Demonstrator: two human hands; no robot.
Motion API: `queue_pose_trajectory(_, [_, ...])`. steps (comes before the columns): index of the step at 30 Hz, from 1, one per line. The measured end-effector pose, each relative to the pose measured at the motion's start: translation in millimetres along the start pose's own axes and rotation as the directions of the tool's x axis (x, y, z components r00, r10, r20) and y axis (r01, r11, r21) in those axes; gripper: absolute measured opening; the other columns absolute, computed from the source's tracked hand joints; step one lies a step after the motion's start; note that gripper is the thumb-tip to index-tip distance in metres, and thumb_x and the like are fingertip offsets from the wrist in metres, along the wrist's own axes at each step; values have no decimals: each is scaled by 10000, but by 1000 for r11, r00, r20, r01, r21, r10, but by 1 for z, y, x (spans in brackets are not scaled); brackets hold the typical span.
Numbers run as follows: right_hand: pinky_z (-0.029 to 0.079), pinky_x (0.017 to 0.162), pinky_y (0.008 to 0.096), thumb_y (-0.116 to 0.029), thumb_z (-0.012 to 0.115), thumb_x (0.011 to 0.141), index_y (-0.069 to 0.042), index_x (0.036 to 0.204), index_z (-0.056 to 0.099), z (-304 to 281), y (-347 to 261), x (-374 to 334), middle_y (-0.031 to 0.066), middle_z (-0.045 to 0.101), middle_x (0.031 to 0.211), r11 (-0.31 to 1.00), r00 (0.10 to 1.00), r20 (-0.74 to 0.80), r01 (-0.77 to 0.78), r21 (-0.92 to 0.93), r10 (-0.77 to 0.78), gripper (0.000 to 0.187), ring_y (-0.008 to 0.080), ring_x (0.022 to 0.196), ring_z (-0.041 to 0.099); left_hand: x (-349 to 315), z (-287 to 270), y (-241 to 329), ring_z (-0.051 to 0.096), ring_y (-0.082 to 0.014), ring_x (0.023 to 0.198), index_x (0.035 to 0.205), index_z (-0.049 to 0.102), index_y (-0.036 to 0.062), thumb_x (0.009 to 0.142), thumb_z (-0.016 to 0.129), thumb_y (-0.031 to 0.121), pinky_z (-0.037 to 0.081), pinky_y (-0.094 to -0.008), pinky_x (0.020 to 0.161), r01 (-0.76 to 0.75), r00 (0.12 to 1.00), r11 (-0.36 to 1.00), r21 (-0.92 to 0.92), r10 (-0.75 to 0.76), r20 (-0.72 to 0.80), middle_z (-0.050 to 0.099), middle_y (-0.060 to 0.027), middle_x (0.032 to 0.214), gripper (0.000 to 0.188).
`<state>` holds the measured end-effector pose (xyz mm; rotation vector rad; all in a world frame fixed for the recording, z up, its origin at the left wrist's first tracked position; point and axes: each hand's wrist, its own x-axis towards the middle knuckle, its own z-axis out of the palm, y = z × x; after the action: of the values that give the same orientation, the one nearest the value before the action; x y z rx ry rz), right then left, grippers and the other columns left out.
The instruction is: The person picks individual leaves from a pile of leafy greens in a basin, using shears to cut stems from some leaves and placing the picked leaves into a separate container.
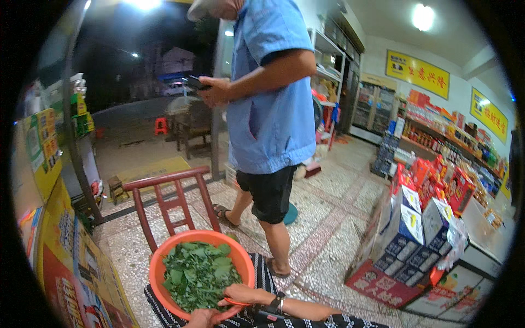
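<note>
A round orange plastic basin (157,271) holds a heap of loose green leaves (199,271). Black and white patterned fabric (263,269) shows beneath its sides. My right hand (244,294) reaches over the right near part of the basin, fingers closed by the leaves. A thin orange-red strip (236,303) lies along that hand; its kind is unclear. At the near rim is my left hand (201,318), its fingers curled; what they hold, if anything, is hidden. A dark band (277,302) circles my right wrist.
A reddish wooden chair (174,203) stands just beyond the basin. Close behind it a person in a blue shirt (273,109) holds a dark phone (195,82). Stacked blue-white boxes (402,229) and red packages fill the right side. Yellow printed panels (65,235) line the left.
</note>
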<state>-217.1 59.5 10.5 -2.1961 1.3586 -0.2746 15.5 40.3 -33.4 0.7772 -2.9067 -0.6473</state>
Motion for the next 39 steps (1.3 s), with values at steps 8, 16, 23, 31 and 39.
queue_pose_trajectory(8, [482, 652, 469, -583, 556, 809, -22, 858, 667, -11, 7, 2, 193, 637, 773, 991, 999, 18, -40, -127, 42, 574, 365, 814, 631, -24, -11, 5, 663, -204, 767, 971, 692, 155, 812, 631, 226, 510, -338, 688, 42, 998, 931, -362, -24, 54, 692, -67, 870, 184])
queue_pose_trajectory(16, [491, 652, 440, -565, 565, 822, 31, 730, 632, -6, 52, -17, 250, 594, 673, 997, 973, -223, -52, 49, 62, 607, 394, 685, 617, 20, -40, -37, 585, -386, 923, 1126, 555, 29, 720, 714, 284, 476, -436, 803, 133, 985, 983, -124, -144, -91, 606, -236, 949, 505])
queue_pose_trajectory(23, [370, 402, 253, -440, 626, 862, -43, 680, 555, -13, 63, -46, -10, 458, 509, 761, 885, -171, -257, 596, 433, 443, 89, 426, 459, 75, -19, -1, 362, -409, 1223, 1361, 391, 140, 740, 729, 304, 391, -511, 962, 276, 893, 944, 181, -321, 315, 368, -217, 1350, 726])
queue_pose_trajectory(31, [420, 390, 259, -513, 605, 844, -36, 600, 527, -10, 65, -50, 37, 528, 492, 643, 865, -54, -327, 693, 498, 542, 122, 405, 528, 30, -19, -44, 541, -335, 1056, 1102, 600, 116, 721, 709, 302, 482, -458, 831, 238, 815, 905, 353, -384, 434, 554, -145, 1086, 437])
queue_pose_trajectory(39, [346, 366, 230, -490, 588, 869, -70, 638, 540, -9, 60, -53, -14, 473, 493, 661, 885, -3, -345, 666, 465, 481, 85, 393, 450, 36, -42, -76, 613, -383, 844, 848, 623, 25, 703, 577, -3, 517, -436, 731, 461, 882, 825, 327, -466, -69, 614, -195, 886, 154])
